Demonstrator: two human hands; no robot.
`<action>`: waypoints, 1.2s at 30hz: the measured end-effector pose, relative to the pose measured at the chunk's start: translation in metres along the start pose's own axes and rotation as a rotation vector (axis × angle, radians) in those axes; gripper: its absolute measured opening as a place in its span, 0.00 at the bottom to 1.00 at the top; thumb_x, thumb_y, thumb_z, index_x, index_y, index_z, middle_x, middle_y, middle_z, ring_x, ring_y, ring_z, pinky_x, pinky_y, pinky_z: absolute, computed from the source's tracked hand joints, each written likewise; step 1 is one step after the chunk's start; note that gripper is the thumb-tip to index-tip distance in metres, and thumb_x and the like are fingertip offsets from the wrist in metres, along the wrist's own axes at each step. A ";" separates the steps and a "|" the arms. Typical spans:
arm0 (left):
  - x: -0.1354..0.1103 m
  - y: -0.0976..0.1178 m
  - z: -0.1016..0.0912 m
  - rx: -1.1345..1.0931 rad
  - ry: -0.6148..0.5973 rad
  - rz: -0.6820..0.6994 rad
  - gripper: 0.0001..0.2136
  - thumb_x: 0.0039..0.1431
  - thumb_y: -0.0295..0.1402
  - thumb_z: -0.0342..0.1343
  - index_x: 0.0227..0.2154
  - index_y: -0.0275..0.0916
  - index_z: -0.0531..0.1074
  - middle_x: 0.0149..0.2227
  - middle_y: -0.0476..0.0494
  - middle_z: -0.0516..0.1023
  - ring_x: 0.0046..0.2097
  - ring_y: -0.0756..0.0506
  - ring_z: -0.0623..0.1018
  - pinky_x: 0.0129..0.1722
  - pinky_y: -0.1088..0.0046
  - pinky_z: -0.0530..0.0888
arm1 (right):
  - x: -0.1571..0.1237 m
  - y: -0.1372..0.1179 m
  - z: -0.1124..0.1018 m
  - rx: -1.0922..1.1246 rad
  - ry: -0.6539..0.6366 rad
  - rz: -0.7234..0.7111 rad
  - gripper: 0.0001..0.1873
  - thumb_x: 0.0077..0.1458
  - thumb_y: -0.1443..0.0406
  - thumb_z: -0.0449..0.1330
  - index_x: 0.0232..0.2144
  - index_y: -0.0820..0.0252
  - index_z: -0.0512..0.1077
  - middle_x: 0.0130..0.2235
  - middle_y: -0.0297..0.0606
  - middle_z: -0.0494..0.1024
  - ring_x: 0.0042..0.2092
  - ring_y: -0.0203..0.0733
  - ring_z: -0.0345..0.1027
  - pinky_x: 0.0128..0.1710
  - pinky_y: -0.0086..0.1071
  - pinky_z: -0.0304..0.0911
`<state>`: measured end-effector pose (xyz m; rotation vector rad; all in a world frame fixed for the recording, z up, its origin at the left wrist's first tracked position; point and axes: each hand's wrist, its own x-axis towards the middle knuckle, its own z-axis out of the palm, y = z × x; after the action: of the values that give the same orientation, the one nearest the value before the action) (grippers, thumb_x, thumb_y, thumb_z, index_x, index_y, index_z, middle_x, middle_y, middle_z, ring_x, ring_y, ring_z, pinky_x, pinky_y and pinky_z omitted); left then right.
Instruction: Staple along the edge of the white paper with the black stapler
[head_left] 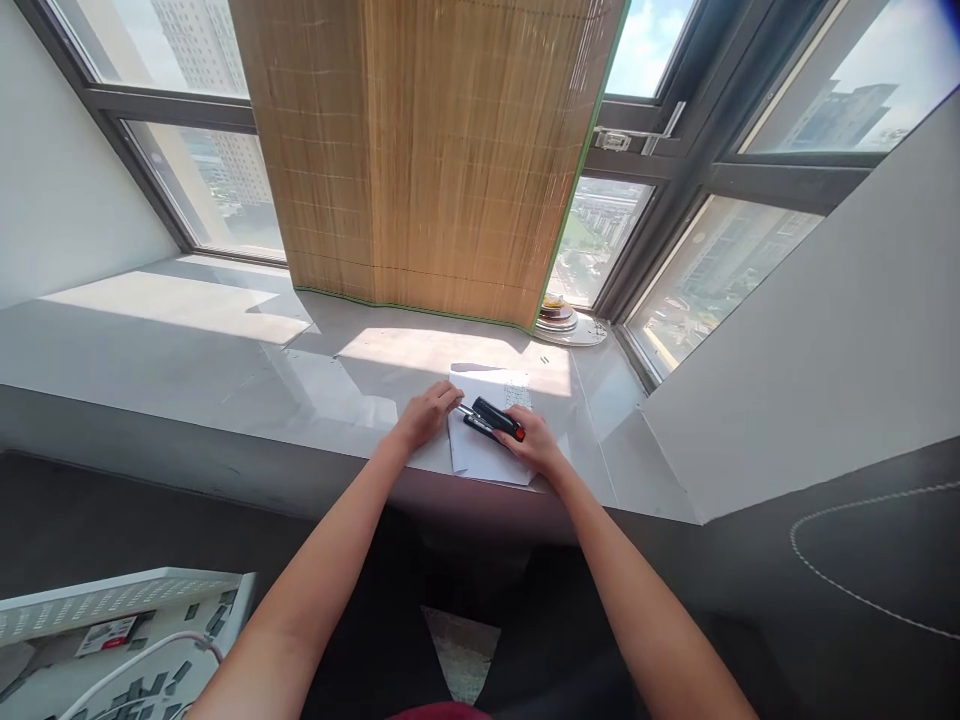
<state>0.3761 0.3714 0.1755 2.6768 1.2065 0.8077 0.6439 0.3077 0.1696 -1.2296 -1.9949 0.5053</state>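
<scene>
A black stapler [495,418] with a red spot at its rear lies over white sheets of paper [480,462] on the window ledge. My right hand [534,440] is closed around its rear end. Its upper arm and base are spread apart, and a silvery metal part sticks out at the front toward my left hand [429,416]. The left fingertips are pinched together at the left edge of the paper, by that metal part. What sits between them is too small to tell. Printed or written lines show at the paper's upper right.
The pale ledge [225,375] runs under a hanging bamboo blind [427,170]. Stacked plates or lids [570,328] stand in the right corner by the window. Two small dark marks or bits lie behind the paper. A white perforated container [135,600] is at lower left.
</scene>
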 end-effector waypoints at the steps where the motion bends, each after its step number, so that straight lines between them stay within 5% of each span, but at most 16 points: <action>1: 0.001 -0.001 0.001 -0.014 -0.004 0.058 0.12 0.73 0.30 0.50 0.51 0.44 0.77 0.50 0.39 0.78 0.53 0.41 0.76 0.46 0.66 0.75 | 0.000 0.000 0.000 0.003 0.000 -0.004 0.08 0.61 0.58 0.63 0.38 0.55 0.74 0.37 0.37 0.75 0.40 0.45 0.68 0.41 0.35 0.61; 5: 0.004 -0.006 0.004 -0.001 -0.002 0.183 0.11 0.70 0.28 0.54 0.46 0.43 0.81 0.46 0.40 0.80 0.49 0.41 0.77 0.52 0.62 0.72 | -0.001 -0.001 -0.001 -0.001 0.000 -0.009 0.08 0.61 0.59 0.63 0.39 0.55 0.74 0.37 0.37 0.75 0.41 0.45 0.68 0.41 0.35 0.61; 22: 0.007 -0.005 0.002 -0.094 -0.016 0.211 0.11 0.71 0.32 0.52 0.47 0.42 0.80 0.50 0.41 0.81 0.51 0.41 0.77 0.53 0.62 0.69 | 0.000 -0.002 -0.002 0.033 -0.005 -0.001 0.09 0.61 0.58 0.63 0.41 0.55 0.74 0.38 0.37 0.76 0.41 0.45 0.68 0.42 0.35 0.61; 32: 0.007 -0.006 0.005 -0.094 -0.047 0.192 0.13 0.70 0.30 0.53 0.47 0.44 0.82 0.49 0.40 0.83 0.52 0.41 0.78 0.55 0.60 0.72 | 0.000 -0.003 -0.003 0.026 -0.008 -0.015 0.08 0.61 0.59 0.62 0.39 0.55 0.73 0.38 0.37 0.75 0.40 0.45 0.67 0.41 0.35 0.60; 36: -0.001 -0.010 0.001 -0.149 0.042 0.052 0.13 0.68 0.30 0.53 0.48 0.42 0.83 0.51 0.39 0.84 0.52 0.40 0.80 0.56 0.58 0.75 | 0.001 0.000 -0.002 0.032 -0.010 -0.001 0.08 0.62 0.58 0.62 0.37 0.56 0.72 0.37 0.36 0.74 0.40 0.44 0.66 0.40 0.35 0.60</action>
<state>0.3696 0.3778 0.1710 2.5933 1.0440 0.9273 0.6452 0.3081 0.1715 -1.2088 -1.9884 0.5426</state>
